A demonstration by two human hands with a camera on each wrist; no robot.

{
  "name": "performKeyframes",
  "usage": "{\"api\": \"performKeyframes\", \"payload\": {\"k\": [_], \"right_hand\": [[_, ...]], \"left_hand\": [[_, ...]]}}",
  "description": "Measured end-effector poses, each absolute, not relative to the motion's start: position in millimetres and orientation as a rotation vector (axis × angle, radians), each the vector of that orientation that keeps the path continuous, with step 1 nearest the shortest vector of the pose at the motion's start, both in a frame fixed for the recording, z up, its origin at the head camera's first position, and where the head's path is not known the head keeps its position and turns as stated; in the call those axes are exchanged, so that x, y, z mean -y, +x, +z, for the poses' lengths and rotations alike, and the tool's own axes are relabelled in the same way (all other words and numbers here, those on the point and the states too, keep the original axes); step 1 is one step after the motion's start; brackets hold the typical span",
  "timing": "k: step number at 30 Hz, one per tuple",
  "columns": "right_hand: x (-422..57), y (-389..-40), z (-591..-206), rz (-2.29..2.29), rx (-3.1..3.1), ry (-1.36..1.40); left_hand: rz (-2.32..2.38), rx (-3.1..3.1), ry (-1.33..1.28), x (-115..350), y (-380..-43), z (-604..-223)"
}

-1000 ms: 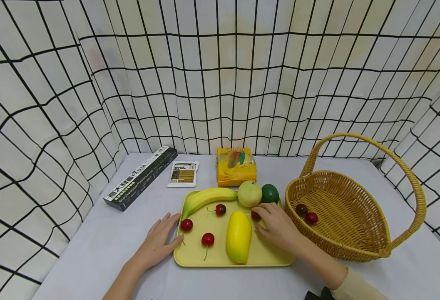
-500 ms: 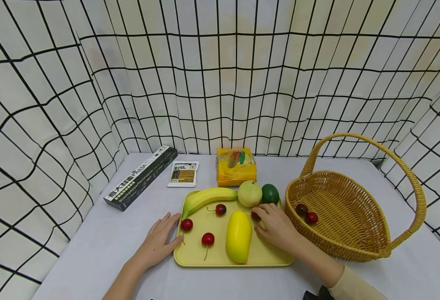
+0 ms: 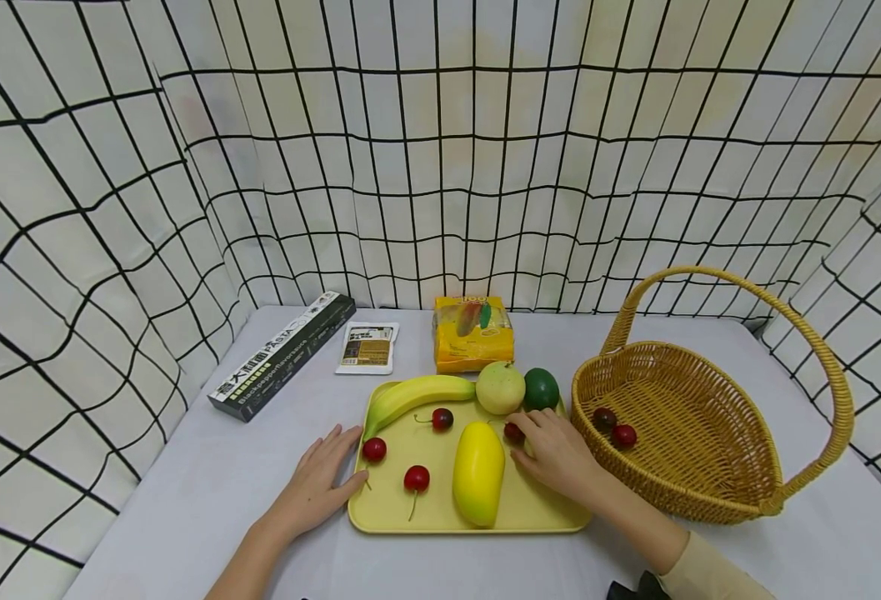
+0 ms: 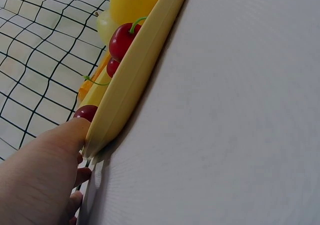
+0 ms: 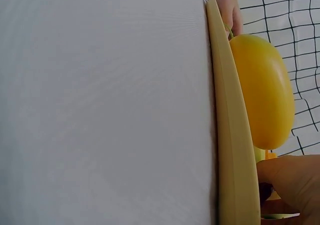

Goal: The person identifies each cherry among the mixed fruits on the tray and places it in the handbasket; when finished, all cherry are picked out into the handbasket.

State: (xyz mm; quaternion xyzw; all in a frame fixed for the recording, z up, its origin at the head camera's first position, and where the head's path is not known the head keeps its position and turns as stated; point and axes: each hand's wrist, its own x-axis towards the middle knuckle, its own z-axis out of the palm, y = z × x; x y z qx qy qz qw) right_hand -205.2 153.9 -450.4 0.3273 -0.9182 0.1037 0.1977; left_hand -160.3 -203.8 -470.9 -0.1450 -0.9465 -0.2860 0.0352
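A yellow tray (image 3: 545,517) holds artificial-looking fruit. My right hand (image 3: 556,450) reaches over its right side, with thumb and fingers curled round a dark red cherry (image 3: 512,432), partly hidden by the fingers. That cherry (image 5: 265,190) shows between thumb and fingers in the right wrist view. My left hand (image 3: 322,477) lies at the tray's left edge, fingers extended, thumb touching the rim. Close to it is a cherry (image 3: 374,450). Another cherry (image 3: 416,478) and a two-toned cherry (image 3: 443,419) lie nearer the middle, beside a yellow mango (image 3: 478,475).
A banana (image 3: 417,393), a pale green round fruit (image 3: 500,387) and a dark green fruit (image 3: 541,388) line the tray's back. Right of it stands a wicker basket (image 3: 710,417) with cherries inside. Behind are a pasta box (image 3: 282,354), a sachet (image 3: 367,348) and a yellow packet (image 3: 473,333).
My right hand has shifted very slightly right and toward me, and a little more of its cherry shows. My left hand and the other fruit have stayed in place.
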Motion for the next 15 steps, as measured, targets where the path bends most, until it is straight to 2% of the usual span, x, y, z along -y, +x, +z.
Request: {"api": "performKeyframes", "payload": {"k": [15], "right_hand": [[-153.8,-203.8,-449.6,0.297,2.614,0.863]], "left_hand": [[-0.877,2.916,-0.448,203.8,-160.2,-471.2]]}}
